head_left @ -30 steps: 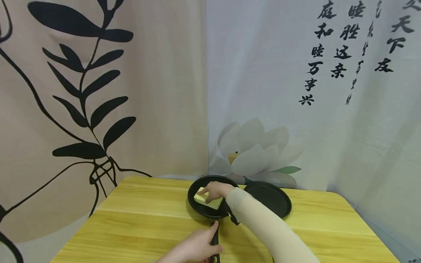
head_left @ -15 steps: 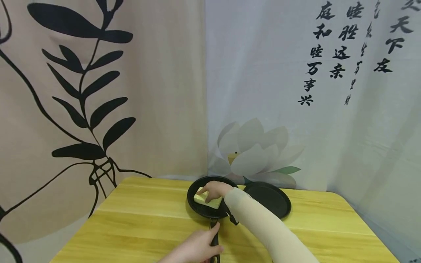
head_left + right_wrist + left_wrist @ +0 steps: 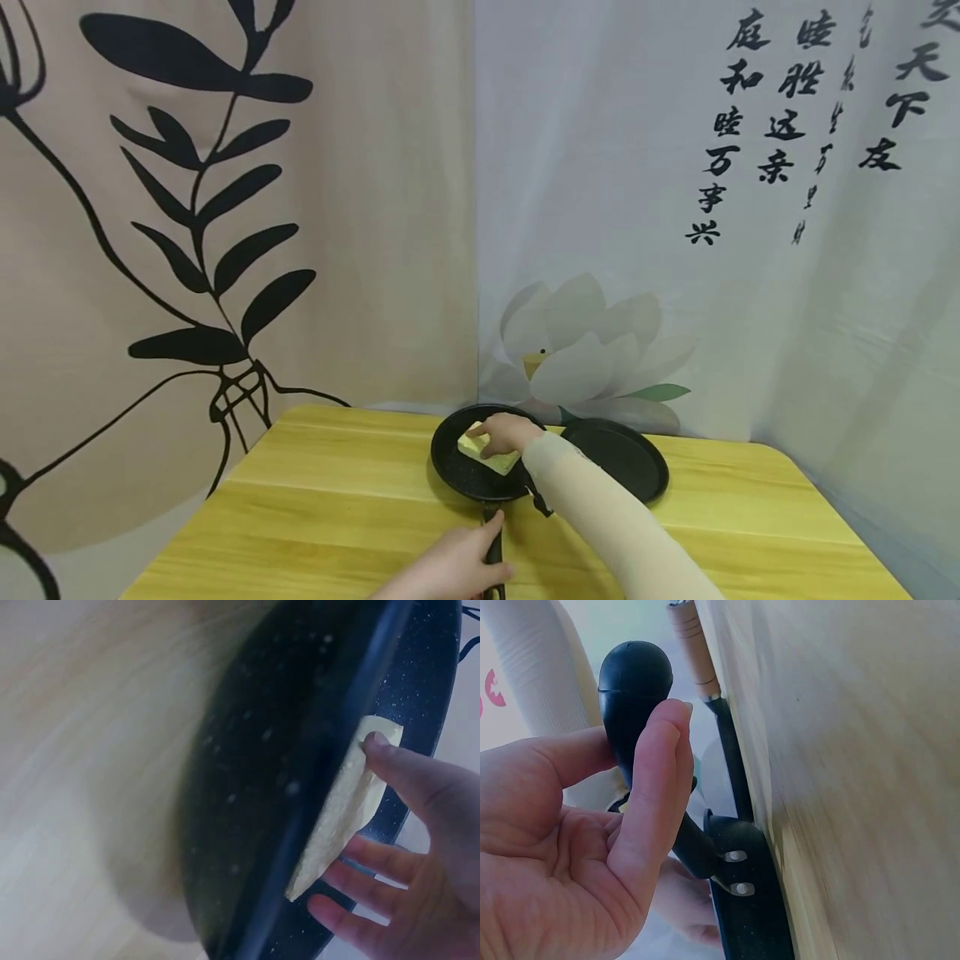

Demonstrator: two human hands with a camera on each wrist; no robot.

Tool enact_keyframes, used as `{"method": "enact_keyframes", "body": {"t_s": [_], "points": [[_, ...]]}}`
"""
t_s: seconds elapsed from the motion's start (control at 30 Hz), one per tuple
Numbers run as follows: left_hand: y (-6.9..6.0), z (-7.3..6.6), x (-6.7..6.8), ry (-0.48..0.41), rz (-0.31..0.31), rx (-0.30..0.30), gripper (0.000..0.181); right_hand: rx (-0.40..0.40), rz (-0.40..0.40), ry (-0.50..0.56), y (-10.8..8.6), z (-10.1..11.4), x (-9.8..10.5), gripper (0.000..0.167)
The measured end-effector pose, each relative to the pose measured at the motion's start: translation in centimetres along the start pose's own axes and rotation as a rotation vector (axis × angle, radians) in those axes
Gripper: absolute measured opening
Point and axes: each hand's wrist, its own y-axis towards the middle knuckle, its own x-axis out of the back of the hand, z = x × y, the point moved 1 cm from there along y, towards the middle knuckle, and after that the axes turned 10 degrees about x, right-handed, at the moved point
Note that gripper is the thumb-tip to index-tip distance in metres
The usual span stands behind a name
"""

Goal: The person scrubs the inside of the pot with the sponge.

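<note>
A black frying pan point(image 3: 450, 471) rests on the wooden table, its handle towards me. My left hand point(image 3: 457, 562) grips the pan's handle point(image 3: 637, 682), thumb and fingers on either side of it in the left wrist view. My right hand point(image 3: 507, 435) reaches over the pan and pinches a pale yellow cloth point(image 3: 480, 456), apparently folded, that lies against the inside of the pan. In the right wrist view the thumb presses one face of the cloth point(image 3: 341, 814) while the fingers stay at its far edge. The pan's wall hides part of the cloth there.
A second flat, round black pan point(image 3: 626, 458) lies just right of the frying pan, partly behind my right sleeve point(image 3: 600, 517). A brown wooden handle point(image 3: 694, 649) shows beyond the frying pan in the left wrist view. Printed curtains point(image 3: 390, 208) hang behind the table point(image 3: 337, 475).
My right hand has slid the cloth a little to the right inside the frying pan. My left hand keeps its hold on the handle. The head view has shifted slightly.
</note>
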Motion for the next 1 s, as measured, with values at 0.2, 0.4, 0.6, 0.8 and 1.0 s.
{"method": "enact_keyframes", "body": {"t_s": [0.2, 0.4, 0.6, 0.8, 1.0], "points": [[0.0, -0.5, 0.1, -0.017, 0.018, 0.011, 0.090, -0.008, -0.016, 0.024, -0.5, -0.9, -0.2, 0.052], [-0.1, -0.5, 0.0, -0.024, 0.009, 0.033, 0.092, 0.011, -0.028, 0.027, -1.1, -1.4, -0.4, 0.052], [-0.1, -0.3, -0.1, -0.024, 0.004, 0.019, 0.095, 0.016, -0.013, 0.083, -1.7, -1.7, -0.3, 0.051], [0.0, -0.3, 0.1, -0.019, 0.017, 0.021, 0.095, 0.027, -0.007, 0.102, -2.2, -1.8, -0.1, 0.052], [0.2, -0.3, 0.2, 0.026, 0.019, 0.017, 0.094, 0.005, 0.003, 0.139, -3.2, -1.6, 0.2, 0.053]]}}
